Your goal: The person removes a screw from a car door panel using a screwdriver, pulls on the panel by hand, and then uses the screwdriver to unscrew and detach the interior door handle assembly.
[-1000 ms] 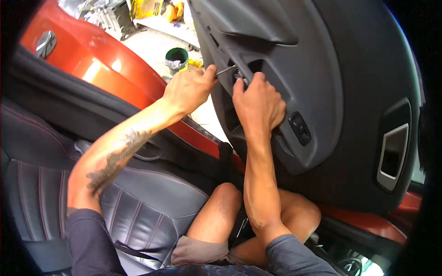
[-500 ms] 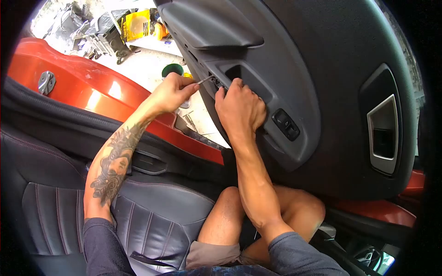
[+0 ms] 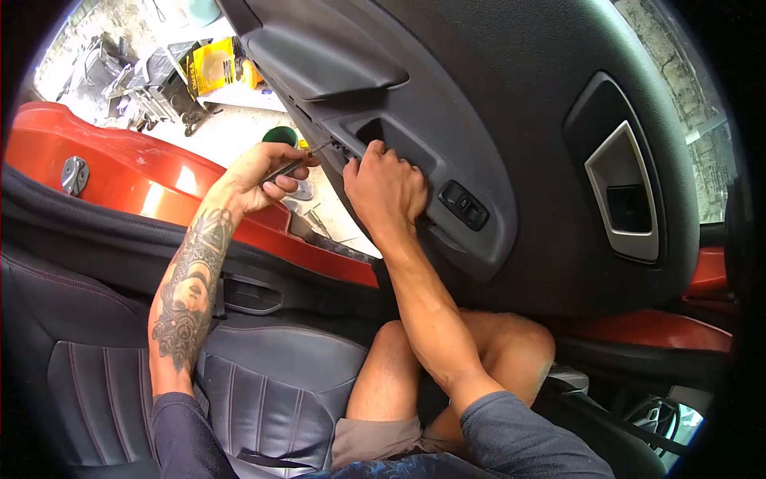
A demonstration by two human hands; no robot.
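Observation:
My left hand (image 3: 271, 177) is closed round a slim grey tool, which looks like a thin screwdriver (image 3: 284, 170). Its narrow shaft points at a small opening in the edge of the dark grey door panel (image 3: 471, 104), beside the pull recess. My fingers partly cover the tool, and I cannot make out whether its tip touches the panel. Close to that opening, my right hand (image 3: 388, 188) grips the door pull with curled fingers, hiding most of the pull. The window switch block (image 3: 463, 205) sits just right of this hand.
A silver-framed inner door handle (image 3: 630, 191) is on the panel's right. Below are the black leather seat (image 3: 279, 359) and my bare knees. The red car body (image 3: 120, 160) lies to the left. Beyond it are a green container (image 3: 279, 137), a yellow packet (image 3: 212, 68) and a black wheeled case (image 3: 163, 88).
My left hand has drawn back slightly from the panel and turned, showing the tool's handle across its fingers. My right hand keeps its place on the panel. The whole view has shifted a little.

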